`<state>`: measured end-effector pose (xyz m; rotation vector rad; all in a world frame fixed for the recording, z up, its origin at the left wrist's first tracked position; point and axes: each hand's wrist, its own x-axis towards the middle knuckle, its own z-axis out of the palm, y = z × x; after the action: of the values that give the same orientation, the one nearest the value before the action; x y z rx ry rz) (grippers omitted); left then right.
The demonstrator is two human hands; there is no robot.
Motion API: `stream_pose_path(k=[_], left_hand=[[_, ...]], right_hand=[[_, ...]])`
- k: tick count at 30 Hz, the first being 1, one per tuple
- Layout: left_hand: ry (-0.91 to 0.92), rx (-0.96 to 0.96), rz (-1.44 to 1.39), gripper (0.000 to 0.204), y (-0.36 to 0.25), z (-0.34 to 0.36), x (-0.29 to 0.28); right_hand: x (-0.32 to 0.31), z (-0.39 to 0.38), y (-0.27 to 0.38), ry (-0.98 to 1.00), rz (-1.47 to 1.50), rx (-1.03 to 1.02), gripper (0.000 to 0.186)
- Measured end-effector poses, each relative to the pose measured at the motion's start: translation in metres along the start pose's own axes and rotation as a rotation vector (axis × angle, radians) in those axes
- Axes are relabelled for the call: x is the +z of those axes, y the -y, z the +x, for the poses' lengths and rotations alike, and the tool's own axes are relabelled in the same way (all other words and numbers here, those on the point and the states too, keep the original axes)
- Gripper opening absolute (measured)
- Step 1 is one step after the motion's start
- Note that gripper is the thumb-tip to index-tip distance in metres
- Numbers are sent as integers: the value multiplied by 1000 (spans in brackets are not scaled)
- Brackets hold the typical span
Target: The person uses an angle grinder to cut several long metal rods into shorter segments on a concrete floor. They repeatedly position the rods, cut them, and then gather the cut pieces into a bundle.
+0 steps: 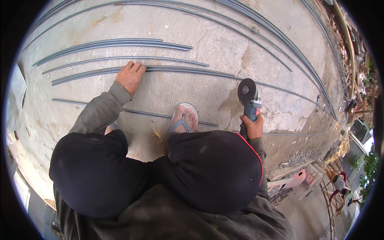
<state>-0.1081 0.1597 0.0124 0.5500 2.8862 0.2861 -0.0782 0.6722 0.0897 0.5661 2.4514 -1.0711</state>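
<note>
My left hand curls its fingers over a bundle of ribbed steel rebar lying on the concrete floor. In my right hand is an angle grinder, gripped by its dark body. Its black cutting disc points away from me, close to one long bar that runs on to the right. Whether the disc touches that bar I cannot tell. Just beyond my left hand lie a single bar and another short bundle.
A single bar passes by my sandalled foot. Long bars curve across the far right. Rubble and plants line the right edge, with a pink chair and another person at lower right.
</note>
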Motion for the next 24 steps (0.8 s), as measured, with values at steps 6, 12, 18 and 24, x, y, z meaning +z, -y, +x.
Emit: stream_pose_path(k=[6,12,18,24], left_hand=[[18,-75,-69,26,-12,15,1],[92,2,-143,25,-12,-8,7],[27,21,-177,20,-15,-8,6],[-2,21,-205,16,-15,-7,1]], right_hand=[[-2,14,-1,17,34,27,50],[1,13,3,52,-8,-10,50],[-1,13,-8,46,-117,-1,57],[2,15,-15,44,-136,-19,56]])
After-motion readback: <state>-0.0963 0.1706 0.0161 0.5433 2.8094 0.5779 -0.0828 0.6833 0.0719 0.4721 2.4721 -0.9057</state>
